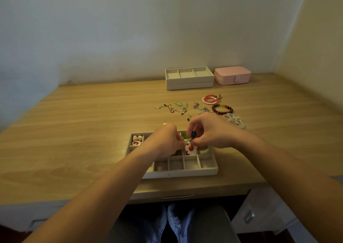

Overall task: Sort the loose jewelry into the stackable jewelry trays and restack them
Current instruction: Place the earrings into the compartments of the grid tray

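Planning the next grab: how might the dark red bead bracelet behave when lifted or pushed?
The dark red bead bracelet looks strung, so it likely droops when lifted. Its round beads may roll on the table.

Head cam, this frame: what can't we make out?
All head view.
- near tray: middle compartments hidden under left hand and right hand.
- left hand's grip on flower charm: fingertips behind its own back.
- lower stacked tray: inside covered by upper tray.
- earrings on desk: too small to identify.
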A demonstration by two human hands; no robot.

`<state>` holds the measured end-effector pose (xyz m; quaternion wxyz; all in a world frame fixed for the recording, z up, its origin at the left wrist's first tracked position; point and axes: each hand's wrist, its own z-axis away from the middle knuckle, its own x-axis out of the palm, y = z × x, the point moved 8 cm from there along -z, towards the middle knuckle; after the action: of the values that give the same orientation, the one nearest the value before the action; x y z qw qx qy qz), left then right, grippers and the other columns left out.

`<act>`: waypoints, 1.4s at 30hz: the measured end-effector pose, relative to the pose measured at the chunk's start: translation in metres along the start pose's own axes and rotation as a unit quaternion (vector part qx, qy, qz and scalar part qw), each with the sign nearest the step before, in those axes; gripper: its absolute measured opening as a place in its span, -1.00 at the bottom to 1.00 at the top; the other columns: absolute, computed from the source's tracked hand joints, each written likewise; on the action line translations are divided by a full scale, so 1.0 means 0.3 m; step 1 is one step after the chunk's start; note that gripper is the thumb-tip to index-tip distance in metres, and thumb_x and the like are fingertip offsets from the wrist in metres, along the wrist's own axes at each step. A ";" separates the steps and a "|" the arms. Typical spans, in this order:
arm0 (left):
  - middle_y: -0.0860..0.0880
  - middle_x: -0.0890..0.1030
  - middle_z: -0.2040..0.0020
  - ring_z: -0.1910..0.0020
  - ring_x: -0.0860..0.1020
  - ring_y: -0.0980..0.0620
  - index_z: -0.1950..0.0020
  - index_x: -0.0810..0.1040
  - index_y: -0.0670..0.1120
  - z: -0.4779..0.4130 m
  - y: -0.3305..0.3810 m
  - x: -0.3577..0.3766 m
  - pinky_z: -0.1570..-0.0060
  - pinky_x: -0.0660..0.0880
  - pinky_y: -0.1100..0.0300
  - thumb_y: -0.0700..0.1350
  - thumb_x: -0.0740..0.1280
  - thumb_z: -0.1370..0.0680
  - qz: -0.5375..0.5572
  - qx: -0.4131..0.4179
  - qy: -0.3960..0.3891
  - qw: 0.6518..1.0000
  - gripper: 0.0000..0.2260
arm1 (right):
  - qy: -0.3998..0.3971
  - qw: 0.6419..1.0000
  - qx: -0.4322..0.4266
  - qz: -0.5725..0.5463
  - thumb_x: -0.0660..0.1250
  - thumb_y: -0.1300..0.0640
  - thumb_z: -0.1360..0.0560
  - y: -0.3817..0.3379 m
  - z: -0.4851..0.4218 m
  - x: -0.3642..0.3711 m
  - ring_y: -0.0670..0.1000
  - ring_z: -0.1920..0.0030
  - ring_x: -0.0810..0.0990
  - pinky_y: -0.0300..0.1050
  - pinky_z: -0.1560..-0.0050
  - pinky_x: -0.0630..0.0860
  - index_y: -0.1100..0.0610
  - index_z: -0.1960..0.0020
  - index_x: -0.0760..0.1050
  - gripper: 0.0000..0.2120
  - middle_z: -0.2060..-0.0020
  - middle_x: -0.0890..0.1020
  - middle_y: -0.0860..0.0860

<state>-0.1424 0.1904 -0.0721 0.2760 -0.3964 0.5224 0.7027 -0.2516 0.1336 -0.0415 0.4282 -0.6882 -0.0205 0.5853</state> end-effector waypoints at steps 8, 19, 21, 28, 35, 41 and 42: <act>0.03 0.60 0.28 0.34 0.47 0.11 -0.02 0.70 -0.11 0.001 -0.003 -0.006 0.36 0.38 0.22 -0.04 0.42 -0.57 0.016 -0.025 -0.015 0.999 -0.84 | 0.028 0.999 0.001 0.018 0.56 0.22 -0.42 -0.016 0.010 -0.013 -0.10 0.12 0.67 -0.11 0.06 0.69 -0.03 0.08 0.64 -0.81 0.15 0.68 -0.09; 0.02 0.44 0.41 0.46 0.34 0.10 0.00 0.68 -0.23 0.009 -0.011 -0.026 0.45 0.29 0.25 -0.05 0.42 -0.56 0.038 -0.044 -0.039 0.998 -0.77 | 0.033 0.999 0.010 0.028 0.56 0.19 -0.44 -0.017 0.019 0.009 -0.13 0.11 0.66 -0.26 0.13 0.63 -0.02 0.06 0.63 -0.83 0.14 0.67 -0.08; 0.02 0.43 0.42 0.47 0.34 0.09 -0.01 0.67 -0.25 0.011 -0.010 -0.026 0.44 0.29 0.24 -0.05 0.42 -0.56 0.040 -0.045 -0.042 0.997 -0.75 | 0.029 0.999 0.013 0.034 0.55 0.19 -0.44 -0.017 0.015 0.017 -0.13 0.12 0.66 -0.27 0.14 0.63 -0.02 0.06 0.64 -0.83 0.14 0.67 -0.08; 0.07 0.50 0.40 0.42 0.39 0.13 0.01 0.70 -0.14 0.013 0.011 -0.017 0.44 0.28 0.28 -0.06 0.44 -0.56 0.030 -0.037 -0.054 0.997 -0.84 | 0.003 0.996 0.022 0.087 0.53 0.19 -0.46 -0.026 0.002 0.048 -0.08 0.04 0.64 -0.21 0.04 0.63 0.02 -0.07 0.63 -0.79 0.10 0.62 -0.09; 0.04 0.45 0.42 0.43 0.35 0.09 -0.03 0.71 -0.19 0.015 0.012 -0.010 0.46 0.28 0.29 -0.06 0.45 -0.54 0.020 -0.037 -0.052 0.998 -0.79 | -0.006 0.993 0.003 0.116 0.50 0.09 -0.50 -0.023 0.000 0.037 -0.09 0.06 0.63 -0.04 -0.03 0.65 0.01 -0.06 0.68 -0.86 0.09 0.67 -0.08; 0.06 0.46 0.44 0.42 0.37 0.10 0.03 0.74 -0.10 0.022 0.017 -0.010 0.46 0.29 0.27 -0.03 0.49 -0.51 0.016 -0.024 -0.052 0.998 -0.84 | -0.021 0.994 -0.011 0.105 0.48 0.09 -0.53 -0.022 0.008 0.040 -0.18 0.12 0.63 -0.19 0.03 0.61 -0.04 -0.03 0.73 -0.89 0.14 0.71 -0.15; 0.07 0.46 0.45 0.42 0.37 0.11 0.03 0.75 -0.09 0.023 0.021 -0.010 0.46 0.28 0.27 -0.02 0.49 -0.50 0.015 -0.020 -0.051 0.998 -0.84 | -0.017 0.994 -0.013 0.110 0.48 0.08 -0.53 -0.024 0.008 0.041 -0.18 0.12 0.62 -0.21 0.05 0.59 -0.04 -0.03 0.73 -0.89 0.13 0.71 -0.14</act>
<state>-0.1476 0.1952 -0.0653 0.2834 -0.3571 0.4992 0.7369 -0.2462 0.1459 -0.0467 0.3519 -0.6819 0.0402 0.6400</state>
